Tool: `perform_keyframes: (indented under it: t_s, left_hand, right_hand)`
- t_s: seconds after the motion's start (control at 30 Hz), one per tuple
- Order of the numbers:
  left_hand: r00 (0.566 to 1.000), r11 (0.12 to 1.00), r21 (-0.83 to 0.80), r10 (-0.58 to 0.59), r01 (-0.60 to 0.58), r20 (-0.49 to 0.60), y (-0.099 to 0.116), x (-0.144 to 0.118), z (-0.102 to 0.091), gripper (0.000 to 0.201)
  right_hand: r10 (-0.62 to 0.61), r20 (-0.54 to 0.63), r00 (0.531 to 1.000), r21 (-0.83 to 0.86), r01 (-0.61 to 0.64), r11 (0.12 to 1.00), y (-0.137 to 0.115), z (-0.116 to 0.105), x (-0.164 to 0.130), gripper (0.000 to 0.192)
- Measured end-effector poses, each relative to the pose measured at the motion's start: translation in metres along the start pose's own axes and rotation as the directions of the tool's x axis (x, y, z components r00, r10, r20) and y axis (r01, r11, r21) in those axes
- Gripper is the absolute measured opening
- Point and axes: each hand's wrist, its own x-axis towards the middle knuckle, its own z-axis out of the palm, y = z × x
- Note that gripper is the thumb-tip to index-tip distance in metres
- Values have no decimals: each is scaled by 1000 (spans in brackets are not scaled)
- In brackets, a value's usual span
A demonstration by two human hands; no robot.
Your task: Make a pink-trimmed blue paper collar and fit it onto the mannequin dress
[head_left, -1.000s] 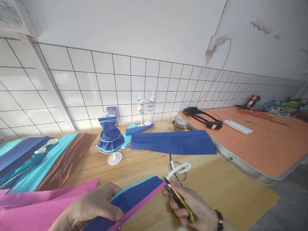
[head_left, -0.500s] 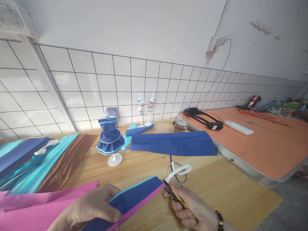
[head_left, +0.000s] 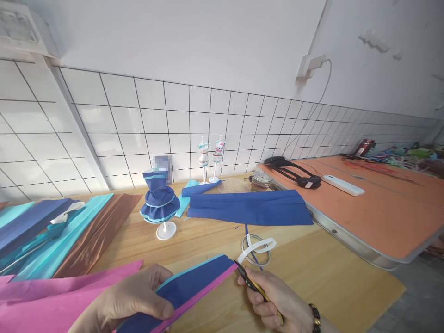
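My left hand (head_left: 138,296) grips a blue strip (head_left: 197,280) of fabric or crepe paper, thumb on top and fingers underneath. It has a light-blue border along its far side and a pink band along its near side. In my right hand (head_left: 270,296) are small snips (head_left: 255,285) with yellow-and-black handles. Their tips meet the far right end of the pink band, where a white tape tail (head_left: 248,252) begins. That tail curls back to a tape roll (head_left: 265,256) lying on the wooden table (head_left: 322,277). Where the blades touch, fine detail is too small to tell.
Beyond my hands stand a doll-sized blue tiered dress (head_left: 159,203) on a stand and two small dress forms (head_left: 203,157). A wide blue piece (head_left: 249,208) lies before a glass jar (head_left: 261,181). Coloured sheets (head_left: 93,236) cover the left; an orange-topped surface (head_left: 385,212) adjoins at right.
The snips' blades look slightly closer together at the strip's end. Both hands stay almost in place, and the view has shifted a little.
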Motion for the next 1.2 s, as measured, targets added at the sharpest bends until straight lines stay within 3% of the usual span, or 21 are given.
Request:
perform_keyframes:
  t_s: [0.17,0.3,0.43,0.53,0.63,0.77,0.9,1.03,1.2]
  left_hand:
    - [1000,1000,3,12,-12,9,4,-2,-1,15]
    - [1000,1000,17,11,-11,-23,7,-2,-4,15]
    - [999,998,65,-9,12,-48,4,-2,-7,16]
    - [993,993,94,-64,73,-100,-2,-1,-10,19]
    - [987,989,107,-84,98,-134,-4,1,-9,25]
    - [989,995,85,-45,57,-139,1,-1,-6,25]
    - [981,997,72,24,-10,-194,5,-2,-6,30]
    - [962,990,125,101,-71,-252,5,2,-5,36]
    - [969,987,151,97,-63,-229,2,6,1,36]
  right_hand:
    - [-6,-15,1000,-2,6,1000,0,0,1,27]
    - [63,17,998,-27,-63,998,0,-2,-2,34]
    - [60,9,998,-300,-54,952,5,-6,-15,46]
    - [-126,109,986,-594,166,787,8,-8,-28,36]
    - [-372,169,913,-764,360,536,5,-15,-36,18]
    - [-659,29,751,-927,266,263,-5,-34,-32,20]
    - [-734,60,676,-973,205,109,-10,-53,-17,32]
    - [-754,133,643,-976,216,13,-8,-57,-4,33]
    - [-746,236,623,-966,233,-111,-10,-53,0,28]
